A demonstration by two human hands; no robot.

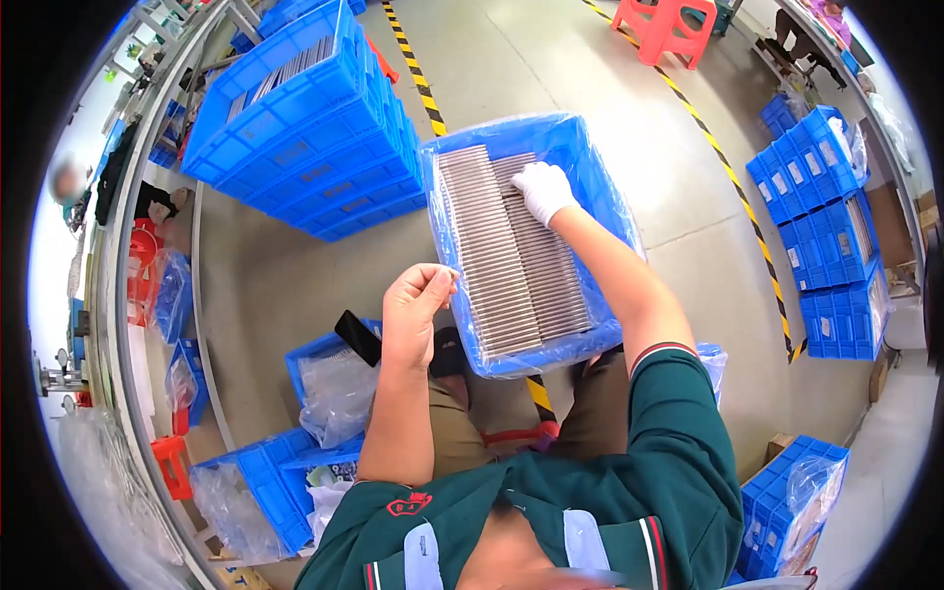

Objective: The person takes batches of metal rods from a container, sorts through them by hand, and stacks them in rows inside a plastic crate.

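A blue crate (612, 162) lined with clear blue plastic film stands before me, between my knees. Two long rows of thin grey metal-looking pieces (489, 256) lie in it, packed tightly side by side. My right hand (544, 192), in a white glove, rests at the far end of the right row with its fingers bent down onto the pieces. The glove hides its fingertips and whatever is between them. My bare left hand (413, 305) is raised beside the crate's left rim, thumb pressed to curled fingers. Anything in that pinch is too small to make out.
Stacked blue crates (315, 147), the top one holding similar pieces, stand at the far left. A black phone-like slab (358, 338) and a crate with plastic bags (334, 388) are by my left forearm. More blue crates (831, 236) line the right. A red stool (669, 29) stands far off.
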